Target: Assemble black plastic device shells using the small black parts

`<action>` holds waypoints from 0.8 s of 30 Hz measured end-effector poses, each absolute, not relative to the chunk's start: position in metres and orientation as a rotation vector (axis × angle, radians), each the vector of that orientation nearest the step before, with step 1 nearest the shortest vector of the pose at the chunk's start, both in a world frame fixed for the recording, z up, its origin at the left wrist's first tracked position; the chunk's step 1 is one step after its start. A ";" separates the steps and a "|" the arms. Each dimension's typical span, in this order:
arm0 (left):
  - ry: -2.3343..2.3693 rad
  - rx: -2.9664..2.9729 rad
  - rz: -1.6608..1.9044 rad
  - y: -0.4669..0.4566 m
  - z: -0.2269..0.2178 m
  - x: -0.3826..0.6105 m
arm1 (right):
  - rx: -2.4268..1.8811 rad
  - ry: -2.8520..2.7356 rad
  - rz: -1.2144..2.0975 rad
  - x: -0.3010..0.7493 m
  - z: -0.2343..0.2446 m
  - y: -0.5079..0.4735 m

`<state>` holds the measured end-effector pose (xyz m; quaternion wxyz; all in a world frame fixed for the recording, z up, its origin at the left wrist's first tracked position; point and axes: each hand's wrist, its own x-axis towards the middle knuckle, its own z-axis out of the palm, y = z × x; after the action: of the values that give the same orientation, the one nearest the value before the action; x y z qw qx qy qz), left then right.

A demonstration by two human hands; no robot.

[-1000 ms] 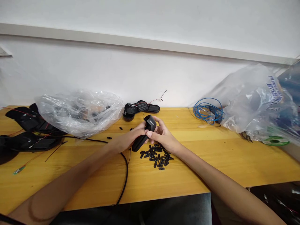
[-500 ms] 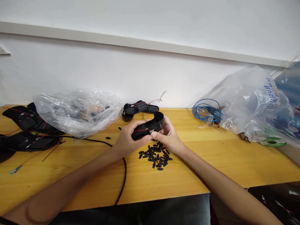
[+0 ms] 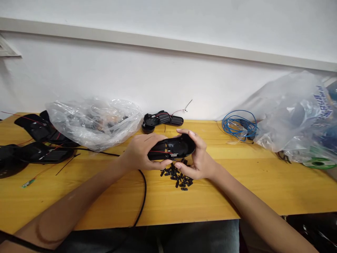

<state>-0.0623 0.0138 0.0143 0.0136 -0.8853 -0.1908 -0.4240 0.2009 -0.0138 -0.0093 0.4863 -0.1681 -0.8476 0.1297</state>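
The desk (image 3: 263,189) runs wide under me; a big clear bag (image 3: 289,112) slumps at its far right corner, a smaller bag (image 3: 94,121) toward the far left. Over the desk's middle my left hand (image 3: 138,153) and right hand (image 3: 201,158) clamp the black shell (image 3: 173,147) by its ends, open side up. A pile of small black pieces (image 3: 177,177) lies just beneath. I judge a slack grip could drop the shell and scatter them; my thumb could snag the thin red wire (image 3: 159,152) inside. Both wrists bend inward; fingers curl over the top, thumbs underneath.

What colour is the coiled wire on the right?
The coiled wire is blue; head view shows it.
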 end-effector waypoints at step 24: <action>-1.355 -3.165 -1.473 -0.013 0.022 -0.037 | -0.816 -1.868 0.622 0.192 -0.019 -0.037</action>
<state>-0.0369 -0.0128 0.0220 -0.2972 -0.8070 -0.3454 -0.3756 0.1918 -0.0367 -0.0189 0.4839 -0.3350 -0.7670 0.2555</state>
